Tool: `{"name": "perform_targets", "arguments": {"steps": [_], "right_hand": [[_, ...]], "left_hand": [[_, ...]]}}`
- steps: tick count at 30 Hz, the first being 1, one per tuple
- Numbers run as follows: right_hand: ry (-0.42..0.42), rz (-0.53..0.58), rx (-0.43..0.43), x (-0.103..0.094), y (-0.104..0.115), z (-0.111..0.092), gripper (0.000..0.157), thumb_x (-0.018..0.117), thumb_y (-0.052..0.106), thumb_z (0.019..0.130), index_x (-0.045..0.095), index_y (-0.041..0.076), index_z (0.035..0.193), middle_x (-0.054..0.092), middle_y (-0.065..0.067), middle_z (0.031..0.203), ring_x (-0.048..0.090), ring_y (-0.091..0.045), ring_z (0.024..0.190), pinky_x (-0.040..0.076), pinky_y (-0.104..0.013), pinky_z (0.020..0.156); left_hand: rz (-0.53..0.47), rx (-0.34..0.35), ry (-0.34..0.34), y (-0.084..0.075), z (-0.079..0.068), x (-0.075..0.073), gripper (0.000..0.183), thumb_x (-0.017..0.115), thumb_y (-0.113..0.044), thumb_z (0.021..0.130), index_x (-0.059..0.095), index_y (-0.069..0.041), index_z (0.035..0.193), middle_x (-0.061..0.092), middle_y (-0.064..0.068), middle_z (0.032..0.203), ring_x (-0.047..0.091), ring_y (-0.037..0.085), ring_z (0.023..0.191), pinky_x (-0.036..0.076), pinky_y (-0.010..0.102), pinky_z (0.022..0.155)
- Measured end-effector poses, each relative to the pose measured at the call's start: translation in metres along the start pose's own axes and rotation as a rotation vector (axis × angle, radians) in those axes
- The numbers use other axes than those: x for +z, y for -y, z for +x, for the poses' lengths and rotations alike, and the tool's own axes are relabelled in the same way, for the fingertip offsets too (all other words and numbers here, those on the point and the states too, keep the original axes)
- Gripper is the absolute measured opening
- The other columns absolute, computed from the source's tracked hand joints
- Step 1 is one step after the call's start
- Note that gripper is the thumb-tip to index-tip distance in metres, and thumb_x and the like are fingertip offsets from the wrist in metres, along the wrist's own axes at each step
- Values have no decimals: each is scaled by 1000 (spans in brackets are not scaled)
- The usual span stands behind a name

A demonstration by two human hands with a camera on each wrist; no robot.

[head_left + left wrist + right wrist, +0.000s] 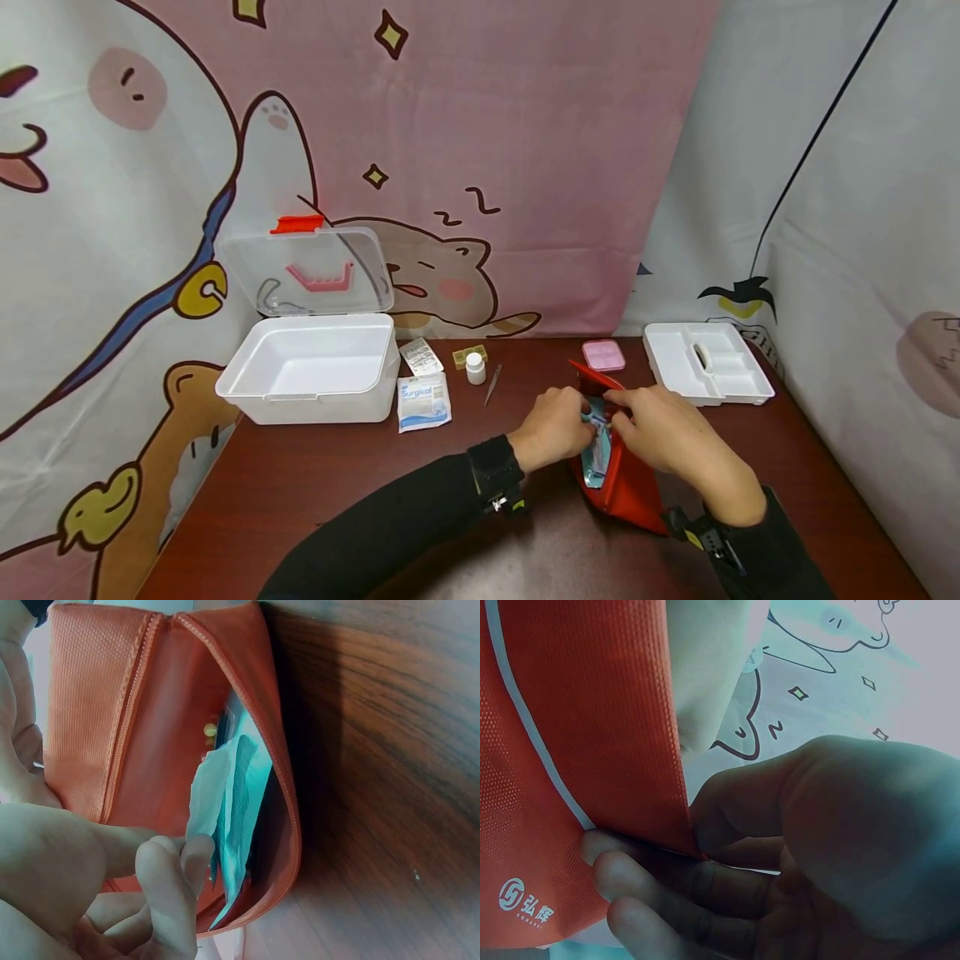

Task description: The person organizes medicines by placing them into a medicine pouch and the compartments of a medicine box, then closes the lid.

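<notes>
An unzipped red fabric pouch (pixel 633 492) stands on the table in front of the person, its mouth spread. Teal and white packets (pixel 251 780) fill it, with small yellow beads or caps (pixel 211 730) behind them. The left hand (pixel 557 429) reaches into the mouth and pinches the edge of a pale packet (pixel 206 795) between thumb and finger. At the pouch's right side, the right hand (pixel 667 429) holds the rim. In the right wrist view, that hand's thumb and fingers (pixel 641 881) grip the pouch wall, near a white printed logo (pixel 526 904).
To the left stands a white box (pixel 307 412) with its clear lid (pixel 360 250) raised. Beside it lie a Surgical packet (pixel 423 402), a paper packet (pixel 422 357), a white bottle (pixel 476 369) and tweezers (pixel 493 385). A pink case (pixel 603 356) and divided white tray (pixel 690 387) are at the back right.
</notes>
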State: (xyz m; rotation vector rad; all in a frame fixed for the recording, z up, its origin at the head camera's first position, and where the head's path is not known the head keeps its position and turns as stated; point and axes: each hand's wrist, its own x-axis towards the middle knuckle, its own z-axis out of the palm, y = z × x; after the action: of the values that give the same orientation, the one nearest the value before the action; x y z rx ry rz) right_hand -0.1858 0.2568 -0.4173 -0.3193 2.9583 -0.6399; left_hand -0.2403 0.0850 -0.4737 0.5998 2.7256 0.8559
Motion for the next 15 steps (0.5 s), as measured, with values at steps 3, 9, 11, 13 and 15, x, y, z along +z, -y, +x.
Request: {"name": "perform_targets", "arguments": {"steps": [3, 9, 11, 13, 15], "right_hand": [[-2, -5, -5, 0, 0, 0, 43, 63, 14, 102, 73, 2, 142, 51, -1, 70, 46, -15, 53, 41, -31, 52], [1, -5, -7, 0, -1, 0, 43, 63, 14, 102, 72, 2, 142, 50, 0, 70, 45, -15, 54, 41, -31, 53], [0, -4, -8, 0, -1, 0, 43, 63, 14, 102, 73, 2, 142, 50, 0, 70, 45, -15, 53, 40, -31, 52], [-4, -4, -11, 0, 0, 0, 43, 62, 13, 101, 73, 2, 142, 49, 1, 69, 44, -14, 53, 39, -30, 52], [-11, -8, -17, 0, 0, 1, 43, 63, 13, 101, 73, 2, 141, 49, 1, 69, 44, -14, 53, 38, -30, 52]], "left_hand": [[2, 5, -11, 1, 0, 0, 19, 80, -13, 93, 72, -13, 75, 47, -7, 64, 49, 9, 54, 39, 23, 48], [11, 22, 4, 1, 0, 3, 29, 81, -17, 95, 66, -16, 70, 39, -9, 62, 46, 9, 53, 37, 23, 47], [25, 28, 11, 1, -1, 4, 31, 81, -19, 96, 64, -16, 70, 39, -9, 63, 45, 9, 54, 36, 23, 47], [43, 37, 10, 1, -1, 5, 28, 81, -20, 96, 67, -16, 71, 45, -9, 64, 48, 9, 55, 38, 23, 48], [56, 41, 5, 0, -1, 5, 17, 81, -20, 95, 75, -14, 80, 59, -8, 70, 53, 8, 59, 43, 22, 51]]}}
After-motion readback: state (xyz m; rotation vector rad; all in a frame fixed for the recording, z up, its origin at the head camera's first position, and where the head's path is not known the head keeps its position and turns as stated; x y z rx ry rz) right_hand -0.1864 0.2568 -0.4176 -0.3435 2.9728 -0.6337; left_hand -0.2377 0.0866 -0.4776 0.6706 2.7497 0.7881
